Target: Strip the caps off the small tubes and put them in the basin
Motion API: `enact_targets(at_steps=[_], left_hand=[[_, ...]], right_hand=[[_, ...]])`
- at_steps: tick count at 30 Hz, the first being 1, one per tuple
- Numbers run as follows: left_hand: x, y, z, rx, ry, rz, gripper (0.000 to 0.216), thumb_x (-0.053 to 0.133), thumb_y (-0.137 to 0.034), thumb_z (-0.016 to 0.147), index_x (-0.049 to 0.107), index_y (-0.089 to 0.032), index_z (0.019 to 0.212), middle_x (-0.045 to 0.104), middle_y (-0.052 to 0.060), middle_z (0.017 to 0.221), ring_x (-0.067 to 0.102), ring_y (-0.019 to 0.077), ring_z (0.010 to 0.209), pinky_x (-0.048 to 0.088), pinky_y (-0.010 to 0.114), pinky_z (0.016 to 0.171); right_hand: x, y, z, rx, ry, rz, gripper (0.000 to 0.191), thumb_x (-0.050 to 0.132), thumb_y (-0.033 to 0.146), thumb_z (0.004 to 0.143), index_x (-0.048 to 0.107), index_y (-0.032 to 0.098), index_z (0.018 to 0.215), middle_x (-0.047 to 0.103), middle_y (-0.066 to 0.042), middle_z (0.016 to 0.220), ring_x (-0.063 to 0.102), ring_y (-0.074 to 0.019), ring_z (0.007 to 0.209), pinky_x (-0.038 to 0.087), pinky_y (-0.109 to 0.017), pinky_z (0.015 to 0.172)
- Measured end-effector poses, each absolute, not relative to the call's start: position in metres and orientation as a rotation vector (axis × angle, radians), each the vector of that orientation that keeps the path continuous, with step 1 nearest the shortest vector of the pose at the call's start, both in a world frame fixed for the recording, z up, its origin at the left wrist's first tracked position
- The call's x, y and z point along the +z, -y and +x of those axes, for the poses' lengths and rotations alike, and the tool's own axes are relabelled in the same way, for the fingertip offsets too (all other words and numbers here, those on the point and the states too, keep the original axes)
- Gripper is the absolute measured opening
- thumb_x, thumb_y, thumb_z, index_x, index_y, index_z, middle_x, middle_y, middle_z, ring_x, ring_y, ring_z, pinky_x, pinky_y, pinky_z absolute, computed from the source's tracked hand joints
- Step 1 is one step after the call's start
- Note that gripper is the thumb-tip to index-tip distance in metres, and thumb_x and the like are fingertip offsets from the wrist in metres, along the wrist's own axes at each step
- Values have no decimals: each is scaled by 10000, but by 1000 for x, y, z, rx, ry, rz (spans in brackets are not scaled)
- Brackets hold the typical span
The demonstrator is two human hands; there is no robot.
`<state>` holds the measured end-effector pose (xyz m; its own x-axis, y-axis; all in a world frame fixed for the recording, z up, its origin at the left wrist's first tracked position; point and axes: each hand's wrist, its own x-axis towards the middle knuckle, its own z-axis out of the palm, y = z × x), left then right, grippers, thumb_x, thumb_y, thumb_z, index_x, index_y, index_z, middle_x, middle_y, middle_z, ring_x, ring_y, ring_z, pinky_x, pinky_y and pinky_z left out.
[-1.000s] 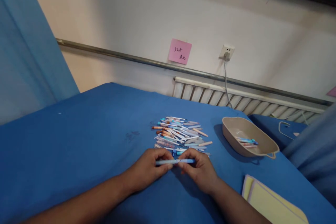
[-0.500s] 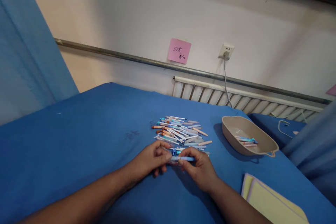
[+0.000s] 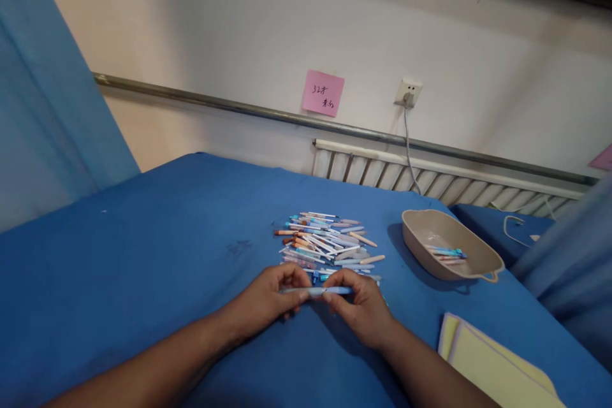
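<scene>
A light-blue pen [image 3: 315, 292] lies level between my hands, just in front of a pile of pen parts. My left hand [image 3: 272, 293] pinches its pale left end between thumb and fingers. On the bluer right part, my right hand [image 3: 358, 306] is closed in a pinch. Right behind the fingers spreads the pile [image 3: 329, 242] of white refills and blue, orange and grey pen pieces. A few blue clip pieces [image 3: 316, 276] show between the two hands. My fingers cover parts of the pen.
A beige basin [image 3: 430, 264] with several pens [image 3: 447, 254] in it stands to the right. Yellow cloths or papers [image 3: 497, 363] lie at the lower right on the blue table cover [image 3: 143, 280]. Behind are a radiator [image 3: 373, 169] and a wall socket [image 3: 408, 92].
My left hand has shifted slightly along the pen, and more of its pale left end now shows. Both hands stay in front of the pile. The view has shifted slightly.
</scene>
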<state>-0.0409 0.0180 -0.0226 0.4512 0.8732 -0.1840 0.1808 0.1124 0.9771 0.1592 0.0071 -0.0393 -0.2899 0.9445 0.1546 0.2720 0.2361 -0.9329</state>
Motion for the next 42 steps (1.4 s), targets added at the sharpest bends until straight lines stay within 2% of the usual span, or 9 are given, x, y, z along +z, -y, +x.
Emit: enact_targets(at_steps=[4, 8, 10, 14, 17, 20, 26, 39, 42], left_hand=[[-20, -19, -41, 776, -1006, 1364, 416, 710, -379, 676, 541, -192, 1008, 628, 18, 913, 576, 119, 684, 430, 210, 563], [-22, -22, -41, 571, -1071, 1365, 406, 485, -542, 804, 573, -146, 791, 604, 11, 641, 491, 98, 450, 342, 208, 421], [-22, -22, -41, 586, -1089, 1393, 346, 567, -496, 765, 557, -154, 714, 574, -18, 589, 465, 88, 456, 338, 201, 442], [-20, -23, -42, 750, -1034, 1426, 298, 725, -335, 653, 592, -172, 865, 595, -35, 707, 505, 101, 614, 378, 196, 555], [-21, -23, -42, 708, -1026, 1398, 359, 691, -369, 697, 594, -174, 983, 618, -11, 769, 525, 114, 625, 393, 214, 565], [-23, -24, -44, 605, -1022, 1422, 301, 607, -442, 767, 613, -153, 849, 609, -4, 714, 500, 101, 552, 379, 219, 536], [-22, -27, -46, 597, -986, 1456, 263, 686, -398, 712, 601, -158, 780, 478, -66, 578, 409, 84, 536, 297, 191, 509], [-16, -22, -44, 562, -882, 1541, 219, 654, -383, 755, 636, -174, 818, 608, -3, 785, 529, 146, 739, 401, 240, 686], [-13, -23, -41, 595, -891, 1431, 241, 660, -388, 753, 626, -167, 840, 644, 23, 832, 572, 157, 744, 428, 272, 728]], right_hand=[[-41, -8, 158, 1107, 1717, -1122, 87, 610, 256, 779, 618, 173, 805, 591, 28, 616, 531, -117, 552, 409, -217, 547], [-42, -9, 157, 1067, 1747, -1121, 61, 609, 237, 777, 617, 181, 797, 596, 27, 652, 526, -113, 569, 404, -212, 551], [-42, -9, 157, 1046, 1757, -1120, 51, 611, 227, 773, 620, 184, 798, 601, 26, 662, 535, -116, 585, 408, -212, 561], [-41, -11, 157, 1058, 1718, -1111, 52, 601, 216, 777, 618, 181, 811, 622, 16, 697, 552, -120, 615, 421, -213, 579], [-39, -11, 157, 1052, 1727, -1105, 48, 600, 214, 775, 621, 181, 804, 621, 16, 700, 545, -116, 618, 421, -213, 590], [-38, -10, 156, 1013, 1763, -1107, 37, 621, 215, 763, 627, 186, 785, 616, 18, 695, 544, -120, 642, 420, -221, 618], [-43, -11, 153, 1182, 1556, -1034, 164, 659, 235, 736, 584, 192, 875, 591, 27, 685, 536, -113, 575, 414, -215, 535], [-20, -10, 168, 1130, 1665, -877, 199, 692, 256, 717, 599, 190, 881, 581, 29, 686, 528, -101, 594, 429, -218, 579], [-11, -26, 202, 1072, 1584, -986, 166, 601, 335, 791, 556, 177, 770, 543, 39, 614, 498, -88, 518, 404, -201, 512]])
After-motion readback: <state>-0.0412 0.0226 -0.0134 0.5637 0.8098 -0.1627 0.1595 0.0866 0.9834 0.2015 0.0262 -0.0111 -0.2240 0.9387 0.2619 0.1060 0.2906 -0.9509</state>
